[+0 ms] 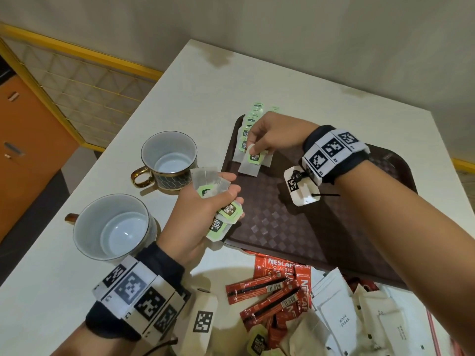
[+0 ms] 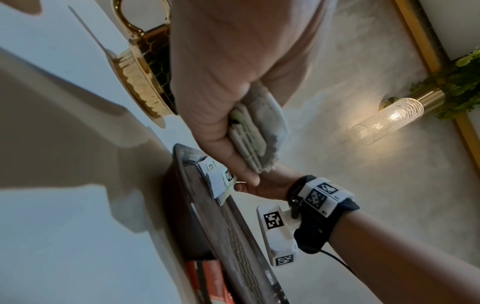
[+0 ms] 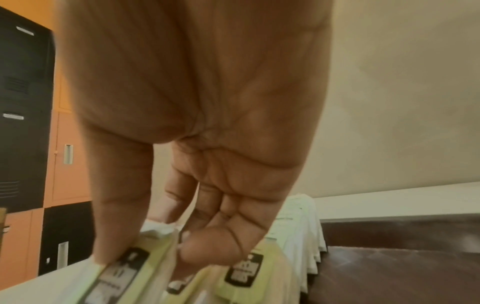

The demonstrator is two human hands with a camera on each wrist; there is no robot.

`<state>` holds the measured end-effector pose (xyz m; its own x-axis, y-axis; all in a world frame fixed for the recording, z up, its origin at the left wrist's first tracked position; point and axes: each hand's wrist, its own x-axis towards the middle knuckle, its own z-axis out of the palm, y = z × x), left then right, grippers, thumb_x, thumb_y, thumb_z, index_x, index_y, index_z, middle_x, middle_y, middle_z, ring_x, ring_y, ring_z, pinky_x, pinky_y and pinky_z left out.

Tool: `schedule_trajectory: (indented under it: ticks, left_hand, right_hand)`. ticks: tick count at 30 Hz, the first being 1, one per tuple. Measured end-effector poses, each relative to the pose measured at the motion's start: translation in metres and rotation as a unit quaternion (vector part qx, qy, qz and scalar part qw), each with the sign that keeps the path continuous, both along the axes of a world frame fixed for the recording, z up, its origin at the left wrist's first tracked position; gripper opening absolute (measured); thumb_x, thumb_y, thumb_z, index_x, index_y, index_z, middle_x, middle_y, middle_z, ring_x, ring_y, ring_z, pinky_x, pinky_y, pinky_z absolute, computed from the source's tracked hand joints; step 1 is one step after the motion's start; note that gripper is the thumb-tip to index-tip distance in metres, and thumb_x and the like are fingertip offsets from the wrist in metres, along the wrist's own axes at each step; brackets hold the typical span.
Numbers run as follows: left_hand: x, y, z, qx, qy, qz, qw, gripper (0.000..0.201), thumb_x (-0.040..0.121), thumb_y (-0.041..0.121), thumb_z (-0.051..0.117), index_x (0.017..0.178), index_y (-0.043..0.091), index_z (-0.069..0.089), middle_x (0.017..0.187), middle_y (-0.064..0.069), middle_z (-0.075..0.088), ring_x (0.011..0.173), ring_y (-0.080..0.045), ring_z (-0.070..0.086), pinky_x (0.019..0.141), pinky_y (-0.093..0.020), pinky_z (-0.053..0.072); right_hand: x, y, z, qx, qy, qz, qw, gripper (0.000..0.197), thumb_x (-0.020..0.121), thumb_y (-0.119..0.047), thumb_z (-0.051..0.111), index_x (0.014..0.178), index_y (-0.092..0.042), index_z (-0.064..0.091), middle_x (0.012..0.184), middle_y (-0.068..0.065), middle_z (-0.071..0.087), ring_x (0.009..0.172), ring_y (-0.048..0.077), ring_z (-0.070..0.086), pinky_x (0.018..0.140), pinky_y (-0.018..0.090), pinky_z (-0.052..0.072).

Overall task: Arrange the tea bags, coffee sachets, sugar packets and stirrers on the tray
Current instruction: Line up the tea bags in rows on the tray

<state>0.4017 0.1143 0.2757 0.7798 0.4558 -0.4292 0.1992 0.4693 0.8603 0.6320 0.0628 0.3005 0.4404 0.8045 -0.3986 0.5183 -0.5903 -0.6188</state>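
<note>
Several tea bags: a small stack (image 1: pixel 218 201) sat fanned in the left hand (image 1: pixel 203 209), fingers curled round it, likely as a supply held just beside the tray's near-left edge so each bag had a short trip.
Right hand: the right hand (image 1: pixel 272 134) pinched one tea bag (image 1: pixel 253 160) by its green tag, thumb and fingertips closed on it, pressing it down at the near end of the row.
Row on tray: tea bags (image 1: pixel 246 132) lay overlapped along the left side of the brown tray (image 1: pixel 295 227), tags upward, apparently to save room for the other items.
Coffee sachets: the red sachets (image 1: pixel 270 291) lay on the table near the tray's front edge, not yet placed.
Sugar packets: the white packets (image 1: pixel 341 312) lay heaped beside the sachets, also off the tray.
Stirrers: none could be identified.
Cups: two empty cups (image 1: pixel 169 158) stood left of the tray.
</note>
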Motion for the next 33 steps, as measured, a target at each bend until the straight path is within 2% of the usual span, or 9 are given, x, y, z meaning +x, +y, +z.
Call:
schedule_trajectory:
  ticks: [4,7,11,14,17,19,22,27,33]
  left_hand:
    - [-0.001,0.004,0.000,-0.010,-0.003,0.008,1.000,0.022,0.085,0.010,0.070,0.105,0.018,0.071,0.096,-0.015,0.074,0.085,-0.027,0.073,0.087,-0.054,0.056]
    - [-0.001,0.006,0.000,-0.002,-0.002,0.005,1.000,0.023,0.084,0.012,0.071,0.106,0.020,0.071,0.094,-0.011,0.075,0.086,-0.029,0.073,0.091,-0.060,0.052]
    - [-0.003,0.007,-0.001,-0.006,-0.007,0.009,1.000,0.024,0.084,0.010,0.071,0.108,0.017,0.070,0.095,-0.012,0.074,0.086,-0.028,0.073,0.091,-0.058,0.053]
    - [-0.004,0.007,-0.003,-0.018,-0.009,0.019,1.000,0.025,0.084,0.008,0.071,0.107,0.015,0.070,0.096,-0.014,0.074,0.086,-0.027,0.073,0.089,-0.055,0.054]
    - [-0.004,0.006,-0.004,-0.022,-0.011,0.019,1.000,0.025,0.084,0.009,0.070,0.108,0.015,0.070,0.098,-0.014,0.073,0.087,-0.027,0.073,0.088,-0.054,0.055]
    - [-0.004,0.005,-0.003,-0.027,-0.014,0.018,0.999,0.025,0.084,0.009,0.070,0.109,0.015,0.069,0.100,-0.015,0.073,0.088,-0.027,0.073,0.087,-0.053,0.056]
    - [-0.004,0.004,-0.002,-0.038,-0.020,0.019,0.999,0.026,0.084,0.008,0.070,0.110,0.014,0.069,0.105,-0.018,0.071,0.089,-0.027,0.073,0.085,-0.050,0.057]
    - [-0.003,0.005,-0.003,-0.038,-0.021,0.017,0.999,0.024,0.085,0.007,0.069,0.109,0.014,0.069,0.103,-0.017,0.071,0.089,-0.027,0.072,0.086,-0.051,0.057]
    - [-0.004,0.006,-0.004,-0.029,-0.023,0.015,0.999,0.023,0.085,0.007,0.070,0.107,0.014,0.069,0.101,-0.018,0.071,0.089,-0.028,0.072,0.086,-0.052,0.056]
  right_hand:
    - [-0.005,0.000,-0.001,0.021,0.044,-0.020,0.999,0.006,0.082,0.006,0.069,0.088,0.003,0.069,0.072,0.008,0.065,0.057,0.008,0.061,0.054,0.018,0.052]
    - [-0.006,0.008,-0.011,0.029,0.001,-0.051,0.998,0.009,0.080,0.007,0.071,0.088,0.004,0.068,0.070,0.007,0.064,0.061,0.018,0.066,0.063,0.028,0.059]
    - [-0.007,0.019,-0.016,0.036,-0.099,-0.049,0.993,0.012,0.077,0.005,0.074,0.088,0.004,0.068,0.076,0.012,0.066,0.074,0.031,0.072,0.071,0.037,0.061]
    - [-0.008,0.021,-0.017,0.035,-0.143,-0.034,0.988,0.012,0.077,0.003,0.075,0.086,0.000,0.068,0.078,0.011,0.065,0.073,0.028,0.068,0.065,0.028,0.059]
    - [-0.008,0.018,-0.017,0.046,-0.190,-0.034,0.980,0.018,0.073,-0.006,0.078,0.087,-0.003,0.067,0.075,0.000,0.058,0.075,0.020,0.057,0.058,0.019,0.045]
    - [-0.011,0.013,-0.018,0.058,-0.209,-0.036,0.976,0.027,0.070,-0.016,0.082,0.088,-0.009,0.062,0.075,-0.006,0.053,0.076,0.016,0.053,0.058,0.023,0.039]
    - [-0.025,0.004,-0.023,0.044,-0.237,-0.002,0.971,0.037,0.070,-0.024,0.082,0.091,-0.013,0.054,0.085,-0.001,0.055,0.078,0.018,0.052,0.060,0.028,0.037]
    - [-0.038,0.007,-0.035,0.004,-0.245,0.031,0.969,0.037,0.075,-0.021,0.080,0.098,-0.007,0.055,0.096,0.011,0.059,0.087,0.028,0.057,0.068,0.034,0.046]
    - [-0.035,0.010,-0.037,-0.007,-0.241,0.007,0.970,0.033,0.078,-0.018,0.078,0.098,-0.006,0.055,0.101,0.014,0.061,0.092,0.030,0.058,0.073,0.036,0.049]
